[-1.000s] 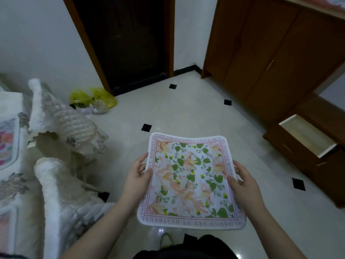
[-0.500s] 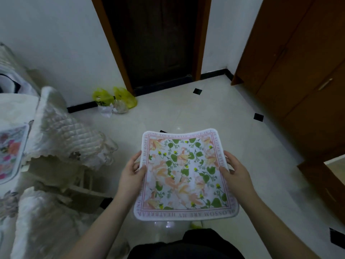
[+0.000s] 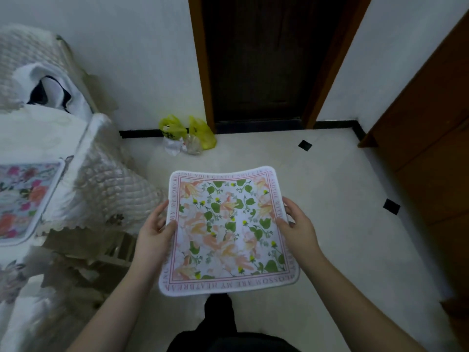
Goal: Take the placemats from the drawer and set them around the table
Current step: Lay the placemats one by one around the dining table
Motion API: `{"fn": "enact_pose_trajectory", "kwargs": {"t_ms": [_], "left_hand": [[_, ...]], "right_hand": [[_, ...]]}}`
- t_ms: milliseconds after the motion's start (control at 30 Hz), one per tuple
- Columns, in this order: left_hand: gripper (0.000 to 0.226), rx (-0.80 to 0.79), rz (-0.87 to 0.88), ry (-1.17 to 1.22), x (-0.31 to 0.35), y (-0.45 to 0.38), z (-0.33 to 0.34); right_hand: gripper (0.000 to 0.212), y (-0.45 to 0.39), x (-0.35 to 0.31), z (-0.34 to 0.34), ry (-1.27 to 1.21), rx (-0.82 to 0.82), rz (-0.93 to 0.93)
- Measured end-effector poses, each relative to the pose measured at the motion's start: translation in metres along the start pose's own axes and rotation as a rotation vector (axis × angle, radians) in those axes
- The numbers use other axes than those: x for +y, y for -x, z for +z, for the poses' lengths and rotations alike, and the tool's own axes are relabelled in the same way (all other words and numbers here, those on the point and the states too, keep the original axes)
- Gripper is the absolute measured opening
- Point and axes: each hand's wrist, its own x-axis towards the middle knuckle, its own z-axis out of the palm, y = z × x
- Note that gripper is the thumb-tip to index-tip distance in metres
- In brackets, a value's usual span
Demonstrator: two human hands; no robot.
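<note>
moved: view swung left, drawer gone from sight, tabletop closer
tabletop: one placemat lying there already
left hand: fingers clamped on floral placemat left edge
right hand: gripping right edge, mat over floor

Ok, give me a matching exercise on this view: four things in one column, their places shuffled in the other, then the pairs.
Things:
1. green-leaf placemat
2. pink-flower placemat
3. yellow bags
4. dark door

Places:
A. on the floor against the wall
B. lying on the covered table, far left
C. straight ahead, in a brown frame
D. held between left hand and right hand

Pairs: 1-D, 2-B, 3-A, 4-C
</note>
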Motion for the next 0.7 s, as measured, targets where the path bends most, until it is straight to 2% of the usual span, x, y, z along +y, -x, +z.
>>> {"fn": "enact_pose_trajectory", "kwargs": {"t_ms": [267,433,700], "left_hand": [[0.052,0.047,0.035,0.044,0.05,-0.107,-0.035],[0.049,0.033,0.076,0.08,0.091,-0.162,-0.053],[0.051,0.103,0.076,0.208,0.133,-0.239,-0.037]], "right_hand": [[0.044,-0.11,-0.074,0.069,0.02,-0.074,-0.074],[0.044,-0.17,-0.12,0.087,-0.037,-0.089,-0.063],[0.044,-0.274,-0.155,0.11,-0.045,-0.158,-0.095]]}}
